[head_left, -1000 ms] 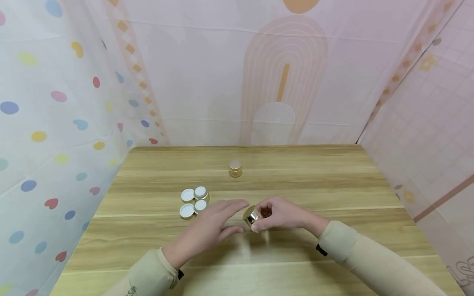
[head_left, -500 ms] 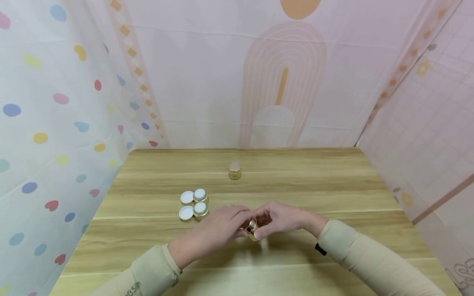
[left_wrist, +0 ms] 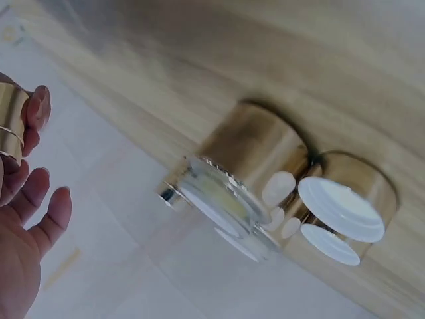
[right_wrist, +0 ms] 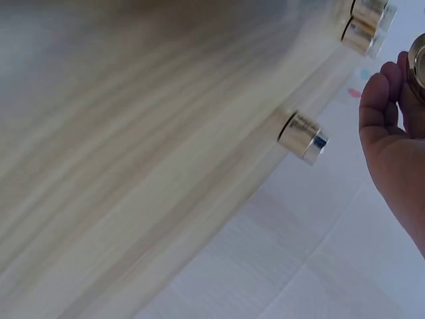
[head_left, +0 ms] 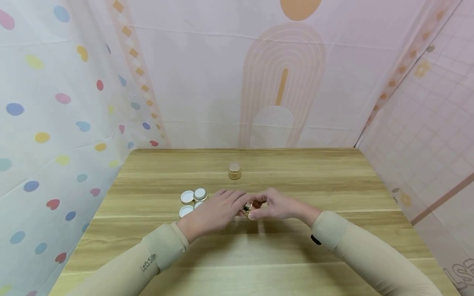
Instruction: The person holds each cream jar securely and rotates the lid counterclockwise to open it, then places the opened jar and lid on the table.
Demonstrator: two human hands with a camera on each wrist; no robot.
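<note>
The glossy gold cylindrical jar [head_left: 247, 206] is tilted off upright over the pale wooden table [head_left: 314, 172], directly between my left hand [head_left: 219, 209], which grips it from one side, and my right hand [head_left: 277, 205], which pinches it from the other, neither hand nearer.

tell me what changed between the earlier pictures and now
The left hand moved right and took hold of the shiny gold round jar that the right hand already gripped; both hands and jar then shifted toward the top of the head view. Unmoved: the gold cylindrical jar behind and, where visible, the white-topped gold round pieces at left.
</note>
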